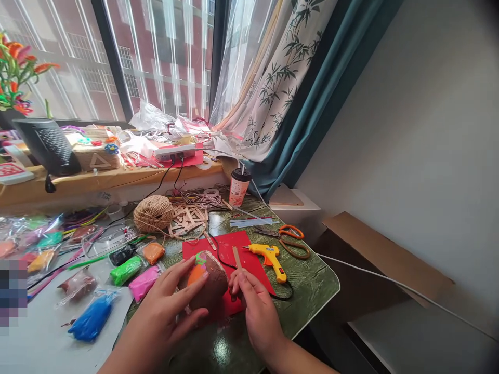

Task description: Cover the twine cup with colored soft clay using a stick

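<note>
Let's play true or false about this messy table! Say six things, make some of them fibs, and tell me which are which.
1. The right hand holds a stick. True.
2. The glue gun is blue. False: the glue gun is yellow.
3. The left hand touches the brown piece. True.
4. The cup has no lid. False: the cup has a black lid.
5. The ball of twine is beside some pale wooden pieces. True.
6. The blue packet is on the red sheet. False: the blue packet lies on a white surface.
</note>
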The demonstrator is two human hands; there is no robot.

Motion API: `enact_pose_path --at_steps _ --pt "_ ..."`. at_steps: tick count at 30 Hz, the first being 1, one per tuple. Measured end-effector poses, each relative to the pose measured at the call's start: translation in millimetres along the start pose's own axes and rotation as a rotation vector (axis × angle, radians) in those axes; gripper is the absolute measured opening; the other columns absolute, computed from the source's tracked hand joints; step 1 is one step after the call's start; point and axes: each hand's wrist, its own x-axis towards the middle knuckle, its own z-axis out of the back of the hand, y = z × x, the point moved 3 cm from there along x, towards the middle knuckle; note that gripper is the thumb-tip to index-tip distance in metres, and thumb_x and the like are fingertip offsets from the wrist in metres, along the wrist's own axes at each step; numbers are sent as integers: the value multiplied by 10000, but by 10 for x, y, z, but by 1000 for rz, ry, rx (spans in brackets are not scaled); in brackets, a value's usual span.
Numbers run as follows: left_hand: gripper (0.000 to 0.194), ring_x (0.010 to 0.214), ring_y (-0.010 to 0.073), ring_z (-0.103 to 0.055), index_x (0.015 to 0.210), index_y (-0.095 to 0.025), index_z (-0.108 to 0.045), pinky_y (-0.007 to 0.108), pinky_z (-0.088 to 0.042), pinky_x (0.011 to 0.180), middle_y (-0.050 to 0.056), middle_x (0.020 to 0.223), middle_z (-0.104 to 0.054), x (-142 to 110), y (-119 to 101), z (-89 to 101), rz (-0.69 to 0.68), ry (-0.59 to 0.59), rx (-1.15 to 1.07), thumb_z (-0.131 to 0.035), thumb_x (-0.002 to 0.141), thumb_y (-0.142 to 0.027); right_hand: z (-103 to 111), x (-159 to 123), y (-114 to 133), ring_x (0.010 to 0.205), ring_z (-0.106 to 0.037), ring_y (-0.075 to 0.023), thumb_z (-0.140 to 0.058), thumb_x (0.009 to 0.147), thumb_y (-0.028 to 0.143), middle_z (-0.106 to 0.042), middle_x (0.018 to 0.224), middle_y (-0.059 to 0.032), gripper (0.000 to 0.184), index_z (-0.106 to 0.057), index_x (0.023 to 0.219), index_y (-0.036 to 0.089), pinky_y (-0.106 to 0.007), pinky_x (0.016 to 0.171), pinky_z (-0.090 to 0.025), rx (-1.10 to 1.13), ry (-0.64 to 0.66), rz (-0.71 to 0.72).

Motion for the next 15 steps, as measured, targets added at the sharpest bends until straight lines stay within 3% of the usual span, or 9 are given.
enact_pose_path --at_steps 7,12,15 --pt "575 1362 354 -693 1561 -519 -556 494 -645 1033 91 1580 -649 -22 -31 -47 -3 13 -8 -692 1005 -459 1 12 -73 733 -510 -190 -691 988 645 -566 742 -1 509 -618 703 229 -315 732 -437 54 -36 -29" --pt "1179 1418 409 -646 1761 -357 -24 578 -629 1053 182 1630 -588 -76 -36 -73 235 -9 -35 -806 886 -475 -49 -20 11 539 -343 -126 -742 924 677 -427 577 62 555 -553 664 225 -281 546 -297 137 30 -147" --pt "1179 1470 415 -594 1752 -345 -76 604 -590 1107 171 1674 -540 -128 -18 -124 353 33 -69 -819 853 -519 -136 -140 90 509 -299 -110 -720 918 702 -412 558 63 592 -520 631 224 -283 512 -227 121 161 -233"
